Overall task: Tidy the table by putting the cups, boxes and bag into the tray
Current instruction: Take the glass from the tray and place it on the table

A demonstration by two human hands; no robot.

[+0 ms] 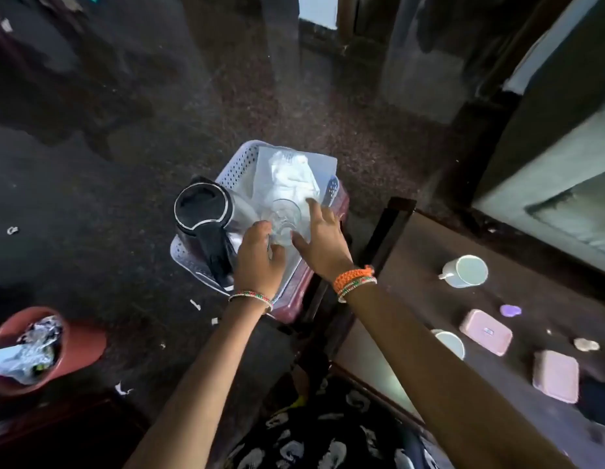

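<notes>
Table, right: two pink boxes, two white cups. Left hand: fingers curled round clear glass cup in tray. Right hand: fingers spread, touching clear bag in perforated white tray. Black jug at tray's left.
</notes>
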